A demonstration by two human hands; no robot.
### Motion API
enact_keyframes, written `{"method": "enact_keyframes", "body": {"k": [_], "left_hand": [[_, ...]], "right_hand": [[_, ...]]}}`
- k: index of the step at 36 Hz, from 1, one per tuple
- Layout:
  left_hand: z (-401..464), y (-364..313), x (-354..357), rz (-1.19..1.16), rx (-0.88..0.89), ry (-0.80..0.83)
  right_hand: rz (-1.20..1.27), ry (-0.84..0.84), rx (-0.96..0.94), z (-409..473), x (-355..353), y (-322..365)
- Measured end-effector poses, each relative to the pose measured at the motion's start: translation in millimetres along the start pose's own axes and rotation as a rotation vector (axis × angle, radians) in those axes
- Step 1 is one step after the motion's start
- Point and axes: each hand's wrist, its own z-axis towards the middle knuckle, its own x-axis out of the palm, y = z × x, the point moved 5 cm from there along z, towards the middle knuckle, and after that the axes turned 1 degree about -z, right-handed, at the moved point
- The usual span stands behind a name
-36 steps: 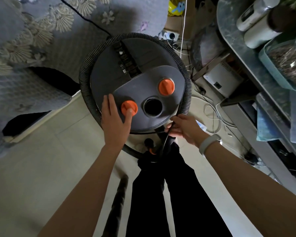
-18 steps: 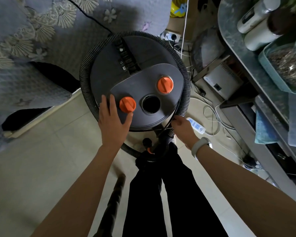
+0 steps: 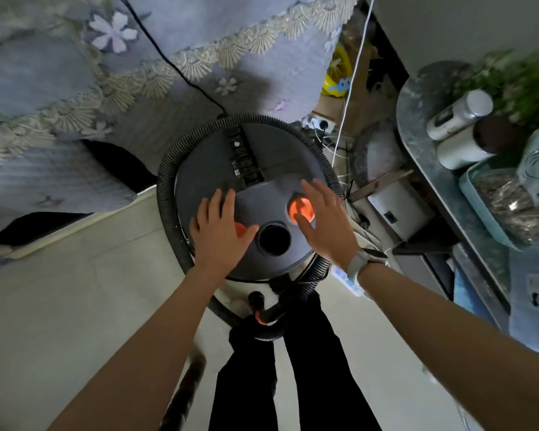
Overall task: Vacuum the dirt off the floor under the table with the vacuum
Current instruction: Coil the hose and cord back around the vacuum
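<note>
Both hands flat on top of the vacuum [image 3: 255, 169], nothing grasped: left hand [image 3: 220, 231] over one orange knob [image 3: 239, 229], right hand [image 3: 324, 219] fingers spread over the other. Vacuum parked on floor [image 3: 75, 306] beside the cloth-draped desk [image 3: 75, 88].

My right hand [image 3: 325, 220] has left the near rim of the vacuum [image 3: 249, 197], where half a second ago it sat by the hose, and now spreads over the lid's right side — thumb on the right orange knob [image 3: 302, 207]. My left hand [image 3: 220, 231] has slid slightly right, its palm now covering most of the left orange knob [image 3: 239, 229]. The view has tipped farther too — more of the tablecloth [image 3: 137, 57] shows.
</note>
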Motion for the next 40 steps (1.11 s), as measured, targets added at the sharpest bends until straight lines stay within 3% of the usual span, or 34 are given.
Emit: {"method": "enact_keyframes", "body": {"k": [6, 8, 11, 14, 18, 23, 26, 32, 35, 40], "left_hand": [[-1, 0, 4, -0.045, -0.135, -0.128], [-1, 2, 8, -0.078, -0.229, -0.149], [1, 2, 11, -0.093, -0.322, -0.199], [0, 1, 15, -0.112, -0.435, -0.198], [-15, -8, 23, -0.156, -0.554, -0.306], [-35, -8, 46, -0.353, -0.678, -0.362], [-36, -4, 51, -0.42, -0.671, -0.406], [-33, 2, 51, -0.326, -0.576, -0.39], [-29, 9, 47, -0.298, -0.535, -0.376], [-20, 29, 32, -0.212, -0.465, -0.303]], "right_hand": [[-0.39, 0.104, -0.22, 46, -9, -3], [-0.359, 0.161, -0.26, 60, -13, -7], [-0.197, 0.377, -0.233, 78, -9, -16], [-0.232, 0.375, -0.501, 94, -15, -2], [-0.454, 0.321, -0.914, 126, -10, 38], [-0.672, 0.416, -1.293, 162, -5, 75], [-0.769, 0.443, -1.476, 180, -6, 86], [-0.908, 0.676, -1.562, 185, 12, 113], [-0.86, 0.615, -1.662, 183, 12, 119], [-0.749, 0.553, -1.644, 183, 15, 125]]}}
